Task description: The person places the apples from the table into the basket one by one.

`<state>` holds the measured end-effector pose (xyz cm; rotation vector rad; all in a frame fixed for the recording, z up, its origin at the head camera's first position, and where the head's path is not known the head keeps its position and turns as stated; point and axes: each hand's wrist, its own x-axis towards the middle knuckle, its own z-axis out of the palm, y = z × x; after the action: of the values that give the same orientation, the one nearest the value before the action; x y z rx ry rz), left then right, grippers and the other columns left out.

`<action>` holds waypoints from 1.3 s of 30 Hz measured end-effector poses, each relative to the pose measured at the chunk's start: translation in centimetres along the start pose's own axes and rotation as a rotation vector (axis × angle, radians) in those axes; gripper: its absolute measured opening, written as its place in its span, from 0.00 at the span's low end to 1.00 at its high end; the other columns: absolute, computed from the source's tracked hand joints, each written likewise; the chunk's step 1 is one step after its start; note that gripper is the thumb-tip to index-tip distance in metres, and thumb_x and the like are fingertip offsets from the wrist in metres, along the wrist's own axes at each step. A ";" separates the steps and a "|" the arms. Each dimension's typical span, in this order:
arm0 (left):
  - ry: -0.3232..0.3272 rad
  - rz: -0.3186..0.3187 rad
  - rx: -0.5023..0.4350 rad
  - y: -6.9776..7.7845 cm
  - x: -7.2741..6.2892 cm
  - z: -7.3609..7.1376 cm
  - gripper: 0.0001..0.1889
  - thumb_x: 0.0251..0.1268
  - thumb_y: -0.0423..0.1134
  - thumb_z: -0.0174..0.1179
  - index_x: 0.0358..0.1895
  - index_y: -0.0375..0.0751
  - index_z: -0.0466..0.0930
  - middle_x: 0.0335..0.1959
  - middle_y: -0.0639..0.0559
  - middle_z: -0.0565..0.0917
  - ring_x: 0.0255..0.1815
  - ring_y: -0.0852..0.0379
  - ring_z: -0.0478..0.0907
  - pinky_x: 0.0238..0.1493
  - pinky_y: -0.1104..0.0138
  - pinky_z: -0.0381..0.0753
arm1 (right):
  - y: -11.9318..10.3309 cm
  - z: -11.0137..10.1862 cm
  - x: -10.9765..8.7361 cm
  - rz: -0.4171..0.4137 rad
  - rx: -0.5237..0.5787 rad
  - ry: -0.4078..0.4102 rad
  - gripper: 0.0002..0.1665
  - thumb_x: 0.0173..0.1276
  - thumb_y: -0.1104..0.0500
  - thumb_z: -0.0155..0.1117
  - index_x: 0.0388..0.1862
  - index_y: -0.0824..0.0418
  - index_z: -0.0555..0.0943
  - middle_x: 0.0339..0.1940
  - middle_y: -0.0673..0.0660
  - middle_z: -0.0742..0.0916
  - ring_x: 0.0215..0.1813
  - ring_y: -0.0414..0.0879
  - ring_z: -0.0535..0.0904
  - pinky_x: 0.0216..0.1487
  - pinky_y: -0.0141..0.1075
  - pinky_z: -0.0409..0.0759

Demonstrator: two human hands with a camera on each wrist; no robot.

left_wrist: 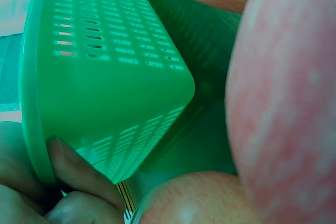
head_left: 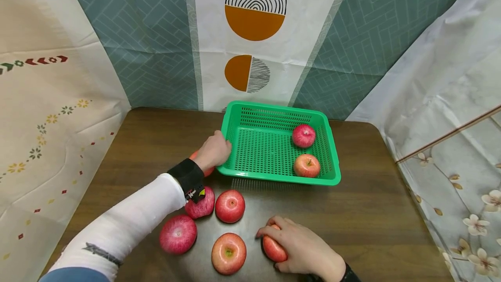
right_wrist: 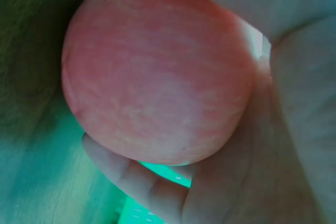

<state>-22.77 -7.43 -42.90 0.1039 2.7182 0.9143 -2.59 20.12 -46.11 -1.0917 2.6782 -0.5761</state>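
A green plastic basket (head_left: 262, 176) stands toward the back of the table, with a dark red apple (head_left: 303, 136) and a lighter apple (head_left: 307, 166) in its right end. My left hand (head_left: 214, 150) grips the basket's left rim; in the left wrist view the fingers (left_wrist: 79, 174) curl over that edge. Around an apple (right_wrist: 157, 77) at the front, my right hand (head_left: 301, 247) has its fingers and thumb curled. An apple partly hidden under the left wrist (head_left: 207, 171) sits beside the basket.
Several loose apples lie on the brown wooden table (head_left: 364, 212): a striped one (head_left: 178, 234), one partly under the left wrist (head_left: 201, 203), a red one (head_left: 230, 206) and a paler one (head_left: 228, 253). Patterned cloth (head_left: 156, 42) hangs behind the table.
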 end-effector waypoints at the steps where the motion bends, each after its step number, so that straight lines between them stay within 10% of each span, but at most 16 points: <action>1: -0.001 0.000 -0.002 0.0 0.0 0.0 0.25 0.86 0.42 0.44 0.68 0.21 0.61 0.36 0.37 0.78 0.35 0.42 0.82 0.38 0.56 0.80 | 0.0 0.0 0.0 -0.005 0.001 0.007 0.44 0.43 0.57 0.85 0.63 0.41 0.82 0.52 0.41 0.79 0.51 0.37 0.77 0.49 0.35 0.81; 39: -0.012 -0.001 -0.021 -0.2 0.1 0.1 0.24 0.86 0.42 0.44 0.68 0.21 0.61 0.37 0.37 0.79 0.35 0.44 0.83 0.39 0.56 0.83 | 3.0 -12.7 3.6 0.007 0.063 0.094 0.33 0.65 0.42 0.81 0.66 0.39 0.76 0.65 0.38 0.76 0.65 0.40 0.73 0.51 0.41 0.85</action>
<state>-22.86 -7.45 -43.14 0.1035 2.6970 0.9380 -11.08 23.10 -35.97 -1.0640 2.7218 -0.7223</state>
